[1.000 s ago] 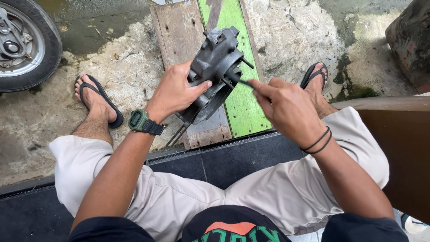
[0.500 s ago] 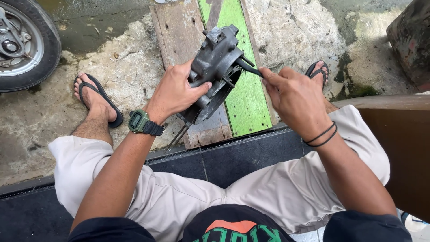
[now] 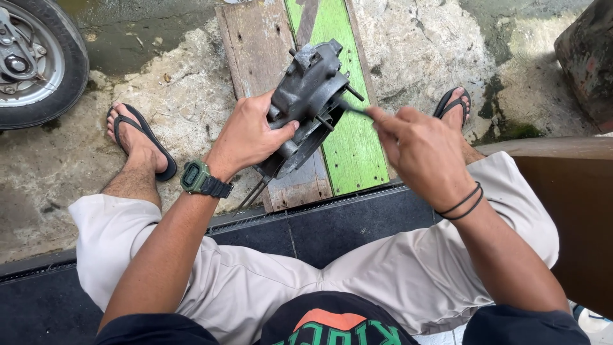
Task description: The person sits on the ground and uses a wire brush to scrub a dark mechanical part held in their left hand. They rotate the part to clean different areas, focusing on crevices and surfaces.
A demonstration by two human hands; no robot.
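My left hand (image 3: 250, 134) grips a dark grey metal engine part (image 3: 305, 96), holding it tilted above the wooden boards. Several thin studs stick out of its right face. My right hand (image 3: 418, 147) pinches a thin dark tool (image 3: 352, 108) whose tip rests against that right face. A green wristwatch (image 3: 199, 179) sits on my left wrist and black bands circle my right wrist. I am seated with both knees apart, in light trousers.
A weathered brown plank (image 3: 252, 45) and a green painted plank (image 3: 348, 140) lie on rough concrete under the part. A wheel with a tyre (image 3: 35, 61) stands at top left. My sandalled feet (image 3: 137, 137) flank the planks. A brown wooden surface (image 3: 568, 191) is at right.
My right hand has drawn slightly to the right and up, and the thin tool now shows between my fingers and the part. The left hand holds the part steady.
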